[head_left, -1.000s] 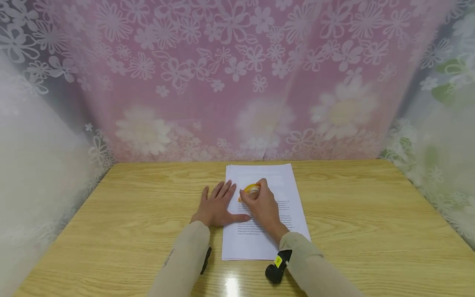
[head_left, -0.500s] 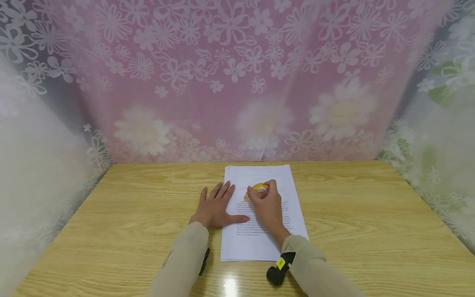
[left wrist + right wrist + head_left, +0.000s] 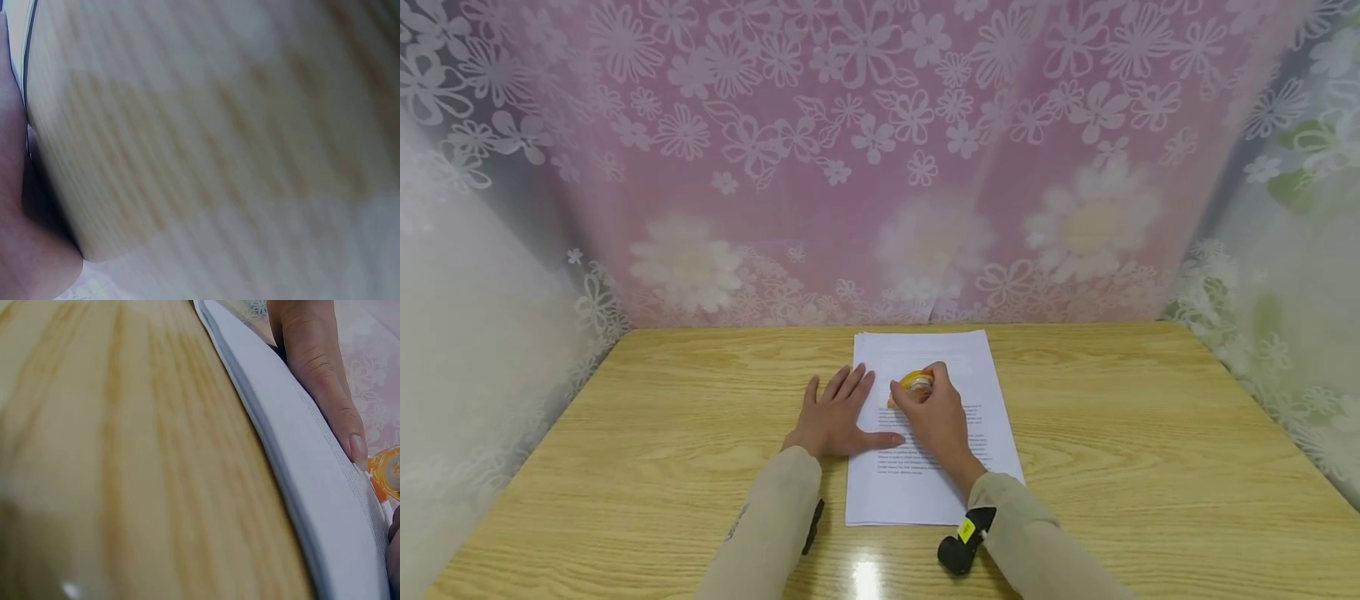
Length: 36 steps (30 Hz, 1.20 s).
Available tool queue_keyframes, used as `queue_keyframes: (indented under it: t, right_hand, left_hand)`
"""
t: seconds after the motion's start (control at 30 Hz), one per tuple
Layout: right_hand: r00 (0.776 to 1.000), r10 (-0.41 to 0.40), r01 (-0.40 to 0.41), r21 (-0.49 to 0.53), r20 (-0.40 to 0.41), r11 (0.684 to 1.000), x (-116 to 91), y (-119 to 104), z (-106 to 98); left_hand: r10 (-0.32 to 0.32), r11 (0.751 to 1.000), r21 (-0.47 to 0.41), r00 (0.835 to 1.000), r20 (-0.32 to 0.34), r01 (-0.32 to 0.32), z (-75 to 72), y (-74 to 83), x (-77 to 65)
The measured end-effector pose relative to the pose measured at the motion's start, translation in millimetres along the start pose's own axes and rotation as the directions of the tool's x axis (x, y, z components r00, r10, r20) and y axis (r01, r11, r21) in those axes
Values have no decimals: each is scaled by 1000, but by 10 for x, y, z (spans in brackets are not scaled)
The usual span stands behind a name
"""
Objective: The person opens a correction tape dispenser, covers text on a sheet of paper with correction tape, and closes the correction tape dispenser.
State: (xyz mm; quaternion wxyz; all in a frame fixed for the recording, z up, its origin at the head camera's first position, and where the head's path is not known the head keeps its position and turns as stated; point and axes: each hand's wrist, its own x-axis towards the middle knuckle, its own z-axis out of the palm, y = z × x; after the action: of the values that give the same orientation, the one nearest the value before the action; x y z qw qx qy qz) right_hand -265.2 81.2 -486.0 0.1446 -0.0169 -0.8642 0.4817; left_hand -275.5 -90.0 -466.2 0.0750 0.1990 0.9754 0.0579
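Observation:
A stack of white printed paper [image 3: 880, 500] lies on the table. My left hand [image 3: 831, 423] rests flat across its left edge, fingers spread and thumb on the lines of text. Between the thumb and fingers of my right hand [image 3: 942, 421] is an orange see-through correction tape [image 3: 916, 384], its tip down at the top lines of the main text. In the right wrist view, the correction tape [image 3: 389, 472] shows its round reel just beyond the left thumb [image 3: 340, 419]. Only a blurred part of the left hand [image 3: 31, 244] appears in the left wrist view.
The wood-grain table [image 3: 700, 500] extends around the paper on both sides. A pink flowered curtain [image 3: 820, 208] hangs behind its far edge, with pale flowered sheets at the left and right. A black wrist camera [image 3: 964, 542] sits below the right sleeve.
My right hand slid right along the text with the correction tape, then came partway back to the left. The left hand and the paper have stayed in place.

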Motion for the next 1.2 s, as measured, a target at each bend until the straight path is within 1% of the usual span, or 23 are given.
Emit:
queue_keyframes:
  t: [0.3, 0.47, 0.67, 0.73, 0.9, 1.0, 1.1, 1.2]
  right_hand:
    - [1000, 14, -14, -29, 8, 999, 10, -8, 24]
    - [1000, 2, -2, -31, 11, 1000, 31, -16, 18]
    - [999, -13, 15, -46, 50, 999, 57, -29, -36]
    - [998, -14, 17, -60, 57, 998, 59, -25, -48]
    - [999, -9, 14, -96, 50, 995, 50, -7, -56]
    - [999, -11, 16, -115, 41, 993, 43, -9, -80]
    - [999, -18, 22, -128, 33, 991, 42, -9, -107]
    - [999, -18, 22, -136, 27, 991, 36, -4, -126]
  left_hand:
    - [-6, 1000, 5, 1000, 5, 6, 20, -14, 22]
    - [0, 1000, -8, 1000, 6, 0, 32, -23, 36]
    - [-1, 1000, -22, 1000, 5, 1, 86, -46, 64]
    - [-2, 1000, -15, 1000, 8, 2, 72, -39, 53]
    - [-6, 1000, -11, 1000, 24, 6, 55, -18, 44]
    - [-4, 1000, -25, 1000, 24, 4, 95, -34, 76]
    - [3, 999, -37, 1000, 5, -3, 101, -42, 77]
    - [0, 1000, -29, 1000, -6, 0, 112, -59, 72]
